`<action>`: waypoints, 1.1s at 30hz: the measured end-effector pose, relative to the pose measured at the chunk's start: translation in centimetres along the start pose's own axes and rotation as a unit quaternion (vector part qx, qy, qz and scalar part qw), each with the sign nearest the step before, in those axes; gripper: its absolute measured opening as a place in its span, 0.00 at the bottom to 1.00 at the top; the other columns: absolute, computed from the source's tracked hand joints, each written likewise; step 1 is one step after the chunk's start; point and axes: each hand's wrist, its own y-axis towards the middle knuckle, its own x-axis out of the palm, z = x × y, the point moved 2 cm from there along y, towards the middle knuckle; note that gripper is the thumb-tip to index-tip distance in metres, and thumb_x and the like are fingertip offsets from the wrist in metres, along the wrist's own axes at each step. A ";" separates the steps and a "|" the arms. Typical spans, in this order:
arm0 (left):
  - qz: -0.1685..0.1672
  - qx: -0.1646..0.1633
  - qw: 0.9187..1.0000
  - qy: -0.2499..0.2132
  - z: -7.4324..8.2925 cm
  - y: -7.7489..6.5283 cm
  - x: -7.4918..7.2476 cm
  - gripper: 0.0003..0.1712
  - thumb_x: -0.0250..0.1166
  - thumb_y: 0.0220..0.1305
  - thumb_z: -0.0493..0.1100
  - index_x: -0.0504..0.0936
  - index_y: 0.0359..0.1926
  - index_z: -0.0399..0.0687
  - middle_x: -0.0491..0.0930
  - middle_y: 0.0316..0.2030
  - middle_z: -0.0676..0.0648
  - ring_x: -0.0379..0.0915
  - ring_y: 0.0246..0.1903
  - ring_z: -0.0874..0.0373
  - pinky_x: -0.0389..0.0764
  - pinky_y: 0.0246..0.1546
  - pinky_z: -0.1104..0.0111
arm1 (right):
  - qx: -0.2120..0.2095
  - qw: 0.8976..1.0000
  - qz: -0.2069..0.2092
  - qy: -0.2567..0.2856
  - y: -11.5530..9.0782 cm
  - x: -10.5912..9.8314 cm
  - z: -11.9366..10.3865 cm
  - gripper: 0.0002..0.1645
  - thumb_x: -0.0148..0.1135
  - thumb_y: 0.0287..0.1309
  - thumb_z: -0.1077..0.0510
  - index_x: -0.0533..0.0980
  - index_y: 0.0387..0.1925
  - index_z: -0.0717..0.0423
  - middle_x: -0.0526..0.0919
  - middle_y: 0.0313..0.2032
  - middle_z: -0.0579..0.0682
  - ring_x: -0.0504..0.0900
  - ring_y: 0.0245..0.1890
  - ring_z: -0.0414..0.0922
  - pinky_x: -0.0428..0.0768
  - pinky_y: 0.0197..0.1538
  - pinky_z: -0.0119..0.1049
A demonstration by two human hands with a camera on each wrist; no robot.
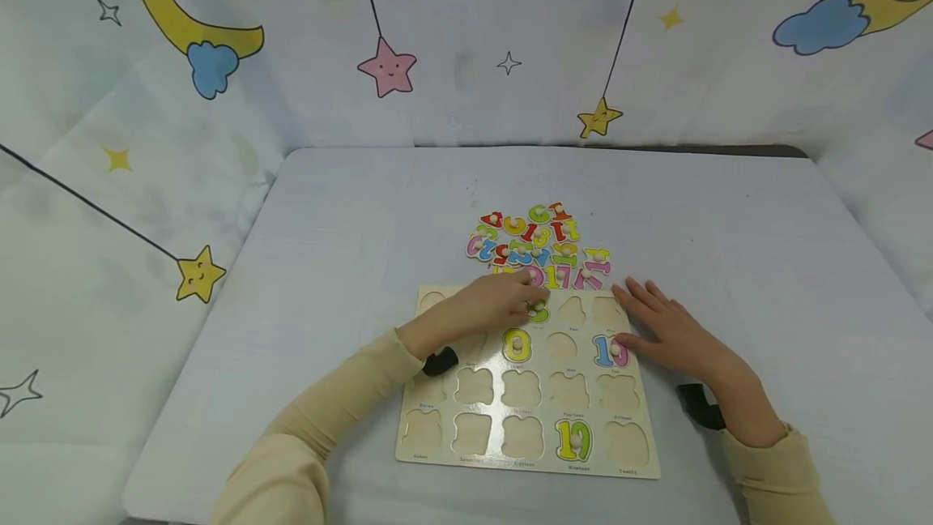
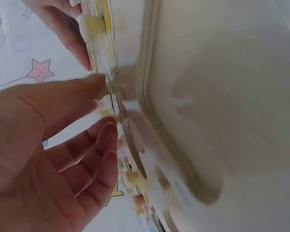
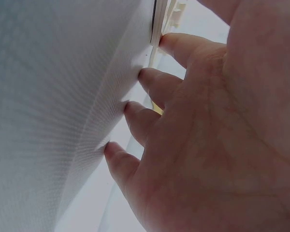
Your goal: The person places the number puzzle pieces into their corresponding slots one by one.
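Note:
A pale wooden number puzzle board (image 1: 487, 440) lies on the white table. My left hand (image 1: 490, 303) reaches over its top row and pinches a green number piece (image 1: 538, 313), which looks like a 3, at a recess there. In the left wrist view, the thumb (image 2: 72, 99) and fingertips meet close to the board's surface, and the knob is hidden. Fingers spread, my right hand (image 1: 674, 330) rests at the board's upper right edge, its thumb by the blue and pink 10 piece (image 1: 611, 351). In the right wrist view, several fingertips (image 3: 150, 77) press the cloth beside the board.
Loose coloured number pieces (image 1: 521, 233) with knobs cluster just beyond the board. A yellow 8 (image 1: 517, 344) and a yellow and green 19 (image 1: 574, 439) sit in their recesses. Printed cloth (image 1: 466, 14) with stars and moons hangs behind the table.

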 end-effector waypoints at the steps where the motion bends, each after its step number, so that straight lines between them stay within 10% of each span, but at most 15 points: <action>1: -0.006 -0.008 1.000 -0.016 -0.2 -0.1 -0.1 0.25 0.60 0.64 0.44 0.72 0.63 0.56 0.70 0.57 0.48 0.70 0.48 0.60 0.70 0.42 0.71 | 0.000 1.000 0.001 0.001 0.0 0.0 0.1 0.50 0.60 0.57 0.40 0.50 0.71 0.56 0.46 0.69 0.64 0.37 0.68 0.62 0.41 0.60 0.66; 10: 0.083 -0.039 0.987 -0.129 -4.4 -1.5 -2.7 0.23 0.61 0.65 0.42 0.74 0.60 0.46 0.76 0.40 0.51 0.70 0.34 0.60 0.71 0.35 0.71 | -0.006 1.000 0.001 -0.001 0.1 0.1 0.3 0.49 0.60 0.57 0.40 0.50 0.71 0.56 0.46 0.69 0.64 0.37 0.68 0.62 0.41 0.59 0.66; 21: 0.217 -0.172 0.932 -0.236 -9.5 -2.4 -3.1 0.13 0.60 0.66 0.43 0.81 0.47 0.41 0.78 0.35 0.47 0.73 0.34 0.55 0.72 0.34 0.65 | -0.001 1.000 0.001 0.001 0.1 0.2 0.3 0.49 0.60 0.57 0.40 0.51 0.71 0.57 0.46 0.69 0.64 0.37 0.68 0.63 0.41 0.59 0.66; 33: 0.135 -0.296 0.932 -0.158 -10.2 -0.8 -2.2 0.34 0.59 0.58 0.67 0.75 0.48 0.40 0.75 0.42 0.44 0.71 0.38 0.53 0.73 0.37 0.62 | 0.002 1.000 0.001 -0.004 0.1 0.4 0.6 0.49 0.59 0.58 0.39 0.50 0.71 0.56 0.46 0.70 0.63 0.37 0.68 0.61 0.41 0.60 0.65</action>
